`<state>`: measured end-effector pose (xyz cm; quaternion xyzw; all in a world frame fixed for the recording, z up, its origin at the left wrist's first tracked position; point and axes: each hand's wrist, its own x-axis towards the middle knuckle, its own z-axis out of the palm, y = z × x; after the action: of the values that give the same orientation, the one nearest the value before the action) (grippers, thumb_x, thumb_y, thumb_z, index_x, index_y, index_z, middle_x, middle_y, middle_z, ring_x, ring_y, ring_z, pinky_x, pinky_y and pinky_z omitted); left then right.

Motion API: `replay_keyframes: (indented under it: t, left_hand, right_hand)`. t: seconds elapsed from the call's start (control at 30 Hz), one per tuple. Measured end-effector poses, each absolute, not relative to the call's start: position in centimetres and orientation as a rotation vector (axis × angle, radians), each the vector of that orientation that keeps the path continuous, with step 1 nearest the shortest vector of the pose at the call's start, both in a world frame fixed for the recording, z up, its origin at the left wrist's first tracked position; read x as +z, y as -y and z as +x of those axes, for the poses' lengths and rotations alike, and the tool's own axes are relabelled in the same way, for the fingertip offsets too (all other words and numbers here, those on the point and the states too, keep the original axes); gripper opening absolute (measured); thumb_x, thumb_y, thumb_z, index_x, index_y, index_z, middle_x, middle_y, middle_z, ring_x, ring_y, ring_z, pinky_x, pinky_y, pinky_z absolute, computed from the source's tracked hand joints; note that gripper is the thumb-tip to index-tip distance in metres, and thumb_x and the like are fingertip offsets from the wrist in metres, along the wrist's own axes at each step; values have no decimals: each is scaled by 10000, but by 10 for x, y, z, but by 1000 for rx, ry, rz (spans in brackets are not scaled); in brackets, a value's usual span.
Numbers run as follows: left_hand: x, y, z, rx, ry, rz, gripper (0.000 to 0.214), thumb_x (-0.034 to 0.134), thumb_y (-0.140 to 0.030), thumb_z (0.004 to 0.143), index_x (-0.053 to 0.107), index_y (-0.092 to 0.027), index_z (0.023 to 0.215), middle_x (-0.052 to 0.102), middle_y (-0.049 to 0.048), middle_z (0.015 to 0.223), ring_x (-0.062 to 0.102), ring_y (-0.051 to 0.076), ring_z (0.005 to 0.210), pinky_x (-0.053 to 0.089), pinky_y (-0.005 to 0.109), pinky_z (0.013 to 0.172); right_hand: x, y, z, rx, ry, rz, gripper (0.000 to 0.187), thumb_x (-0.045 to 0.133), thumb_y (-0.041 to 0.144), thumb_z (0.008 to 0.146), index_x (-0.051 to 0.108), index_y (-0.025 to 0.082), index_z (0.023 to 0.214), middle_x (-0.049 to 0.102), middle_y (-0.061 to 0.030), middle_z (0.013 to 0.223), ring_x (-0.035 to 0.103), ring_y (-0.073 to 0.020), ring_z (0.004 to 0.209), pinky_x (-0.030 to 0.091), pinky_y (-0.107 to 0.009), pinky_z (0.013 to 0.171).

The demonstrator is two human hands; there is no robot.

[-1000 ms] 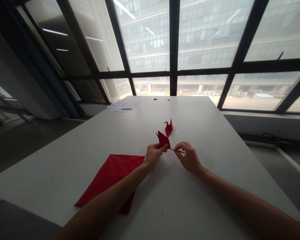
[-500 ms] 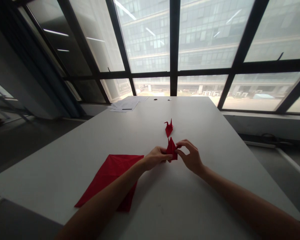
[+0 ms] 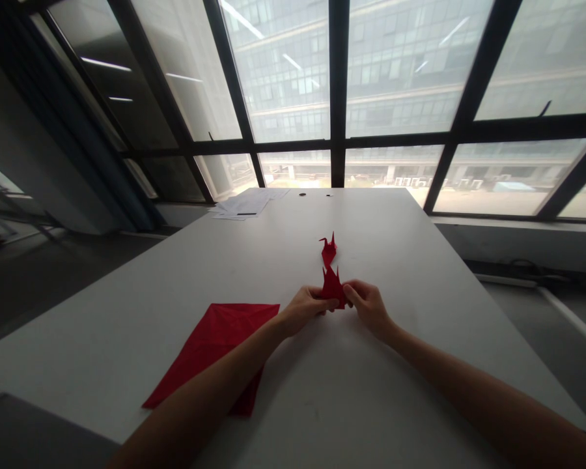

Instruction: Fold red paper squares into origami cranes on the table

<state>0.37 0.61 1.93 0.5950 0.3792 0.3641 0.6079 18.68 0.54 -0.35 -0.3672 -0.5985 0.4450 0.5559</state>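
Observation:
Between my hands is a small red origami piece (image 3: 332,288), held just above the white table, with pointed tips sticking up at its left, middle and right. My left hand (image 3: 308,306) pinches its lower left side, thumb across the front. On the right edge, my right hand (image 3: 367,301) grips it between thumb and curled fingers. Directly behind it stands a finished-looking red origami crane (image 3: 329,251). A larger sheet of red paper (image 3: 219,332) with creases lies at the left, partly hidden under my left forearm.
The white table (image 3: 395,391) reaches forward to tall windows with dark frames. Several white papers (image 3: 244,204) with a dark pen (image 3: 247,213) on them lie at its far left. A small round dark spot (image 3: 302,194) shows near the far edge.
The right side point of the origami piece, earlier bent out in my right fingers, now stands upright. My right fingers have closed in on the right edge.

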Motion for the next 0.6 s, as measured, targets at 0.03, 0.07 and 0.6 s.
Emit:
replay_keyframes:
  t: [0.03, 0.07, 0.6]
  left_hand:
    - [20, -5, 5, 847, -891, 1390, 280, 800, -386, 717, 792, -140, 851, 679, 61, 727, 475, 116, 593, 317, 247, 566]
    - [20, -5, 6, 847, -904, 1402, 295, 802, -400, 713, 794, -138, 849, 672, 57, 711, 470, 116, 587, 310, 247, 559]
    - [14, -2, 14, 898, -949, 1446, 456, 759, -518, 767, 782, -89, 919, 716, 96, 789, 587, 165, 670, 406, 261, 622]
  right_hand:
    - [-3, -5, 187, 1057, 1405, -864, 323, 656, 496, 846, 699, 180, 793, 628, -9, 621, 549, -151, 561, 445, -277, 522]
    - [-3, -4, 186, 1057, 1391, -862, 313, 682, 489, 826, 711, 178, 825, 653, -16, 650, 565, -157, 577, 455, -281, 533]
    - [-7, -8, 187, 1082, 1308, -895, 309, 719, 481, 781, 688, 181, 717, 608, 7, 611, 501, -129, 555, 411, -258, 524]
